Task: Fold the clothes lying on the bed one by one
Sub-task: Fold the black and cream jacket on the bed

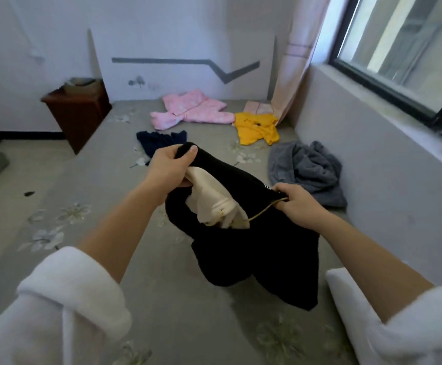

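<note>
While both hands hold it above the near middle of the bed, the black garment hangs in loose folds. Its lower edge comes down close to the bed, and whether it touches cannot be told. The left hand has its grip closed round the garment's far upper edge, thumb on top. A cream inner layer spills out just below it. The right hand pinches the nearer right edge, where a thin yellowish trim runs. Both forearms are bare, with white sleeves pushed back.

Farther off on the bed lie four more pieces:
- a navy garment just beyond the left hand
- a pink padded garment at the far end
- a yellow top to the right of the pink one
- a crumpled grey cloth by the right wall

A brown cabinet stands at the bed's far left.
</note>
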